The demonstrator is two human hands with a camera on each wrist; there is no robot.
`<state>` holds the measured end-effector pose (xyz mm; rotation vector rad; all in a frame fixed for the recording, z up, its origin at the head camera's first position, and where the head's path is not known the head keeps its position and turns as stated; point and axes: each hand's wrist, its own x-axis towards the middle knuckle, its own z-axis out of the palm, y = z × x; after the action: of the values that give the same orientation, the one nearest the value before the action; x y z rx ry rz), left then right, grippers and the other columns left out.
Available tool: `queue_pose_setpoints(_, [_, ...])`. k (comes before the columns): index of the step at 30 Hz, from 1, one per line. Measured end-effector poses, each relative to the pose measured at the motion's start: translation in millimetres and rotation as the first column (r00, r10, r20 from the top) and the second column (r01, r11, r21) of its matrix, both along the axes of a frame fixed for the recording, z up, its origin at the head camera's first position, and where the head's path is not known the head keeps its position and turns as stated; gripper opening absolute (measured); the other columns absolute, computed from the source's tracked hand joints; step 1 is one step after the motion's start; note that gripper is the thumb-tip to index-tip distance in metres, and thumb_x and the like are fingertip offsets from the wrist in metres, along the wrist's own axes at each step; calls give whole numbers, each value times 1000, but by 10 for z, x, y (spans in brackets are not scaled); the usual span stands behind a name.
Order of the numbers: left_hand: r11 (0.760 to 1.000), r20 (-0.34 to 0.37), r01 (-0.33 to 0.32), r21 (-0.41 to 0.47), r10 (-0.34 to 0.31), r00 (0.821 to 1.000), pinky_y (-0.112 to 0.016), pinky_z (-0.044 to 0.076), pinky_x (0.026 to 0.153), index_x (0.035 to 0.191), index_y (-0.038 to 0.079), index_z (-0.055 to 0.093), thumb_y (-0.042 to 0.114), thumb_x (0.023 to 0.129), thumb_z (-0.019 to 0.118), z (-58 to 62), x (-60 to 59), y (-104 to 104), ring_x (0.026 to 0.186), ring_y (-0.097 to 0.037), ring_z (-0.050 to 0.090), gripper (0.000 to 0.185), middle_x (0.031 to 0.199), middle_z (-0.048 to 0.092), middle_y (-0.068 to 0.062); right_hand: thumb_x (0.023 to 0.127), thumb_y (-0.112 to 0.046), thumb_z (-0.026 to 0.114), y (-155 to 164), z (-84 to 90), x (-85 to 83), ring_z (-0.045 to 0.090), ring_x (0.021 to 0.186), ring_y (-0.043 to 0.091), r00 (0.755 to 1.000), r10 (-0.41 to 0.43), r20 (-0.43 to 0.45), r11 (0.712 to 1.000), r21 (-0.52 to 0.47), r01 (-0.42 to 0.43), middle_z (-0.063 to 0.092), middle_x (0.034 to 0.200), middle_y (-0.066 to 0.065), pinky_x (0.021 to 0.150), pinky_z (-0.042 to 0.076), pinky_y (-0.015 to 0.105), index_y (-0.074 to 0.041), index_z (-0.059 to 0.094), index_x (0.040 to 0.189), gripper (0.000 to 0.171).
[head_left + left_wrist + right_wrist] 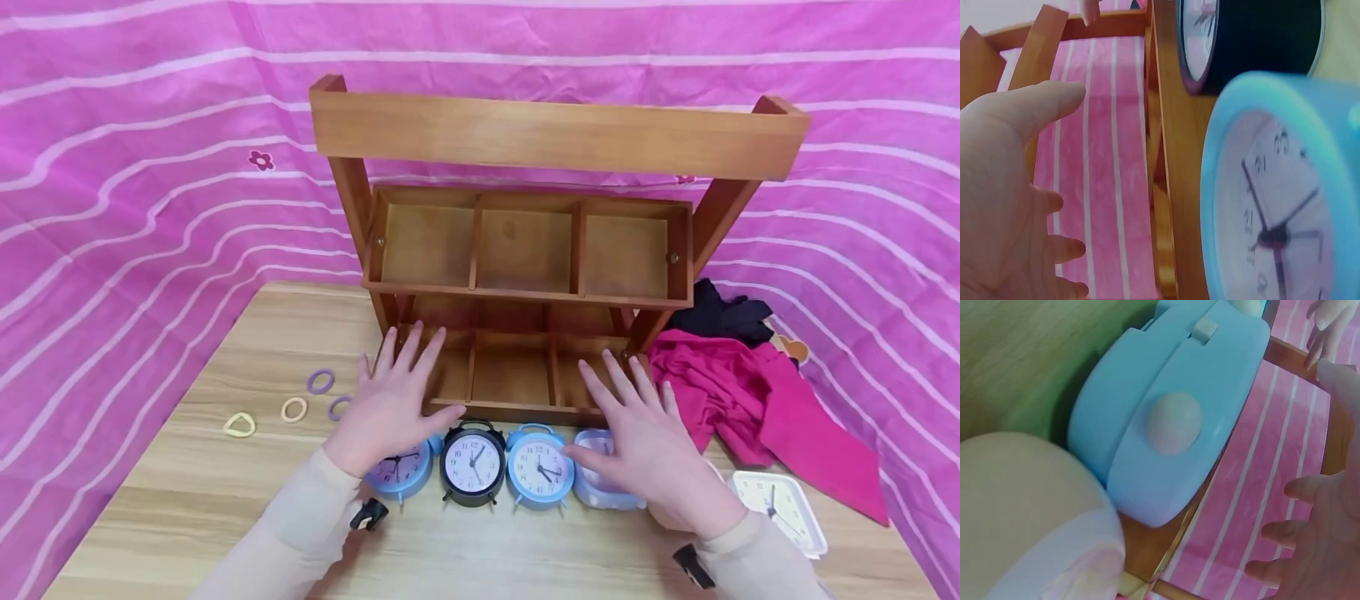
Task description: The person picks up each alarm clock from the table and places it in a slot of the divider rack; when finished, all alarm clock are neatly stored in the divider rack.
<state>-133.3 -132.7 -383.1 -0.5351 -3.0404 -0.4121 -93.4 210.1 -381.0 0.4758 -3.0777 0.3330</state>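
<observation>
Both hands hover with spread fingers over a row of alarm clocks, holding nothing. My left hand (390, 412) is above a round blue alarm clock (401, 471), partly covering it. In the left wrist view that blue clock's dial (1272, 206) faces the camera. My right hand (645, 442) partly hides a light-blue squarish clock (600, 483), whose side with a pale knob shows in the right wrist view. Between the hands stand a black round alarm clock (472, 462) and another blue round alarm clock (540, 467).
Behind the clocks stands a wooden two-tier shelf (558, 133) with divided compartments. Several hair ties (294, 409) lie at left. Magenta cloth (735, 392) and black cloth (720, 315) lie at right, near a white square clock (783, 508). A pale rounded object (1029, 512) sits beside the squarish clock.
</observation>
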Motion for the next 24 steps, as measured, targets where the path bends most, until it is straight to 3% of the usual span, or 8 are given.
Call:
queue_pose_setpoints(17, [996, 28, -58, 66, 57, 998, -85, 11, 111, 170, 25, 6, 71, 92, 63, 115, 4, -217, 156, -52, 3, 107, 174, 5, -18, 81, -78, 70, -272, 34, -65, 18, 155, 47, 994, 69, -82, 997, 35, -67, 21, 173, 11, 116, 17, 79, -29, 25, 168, 109])
queue_pose_setpoints(24, [992, 9, -79, 94, 79, 997, -84, 16, 111, 169, 22, -4, 67, 91, 66, 126, -12, -265, 154, -57, 7, 114, 174, 6, -20, 81, -84, 64, -409, 58, -111, 19, 156, 45, 991, 83, -104, 996, 33, -80, 22, 173, 9, 115, 17, 81, -31, 20, 168, 111])
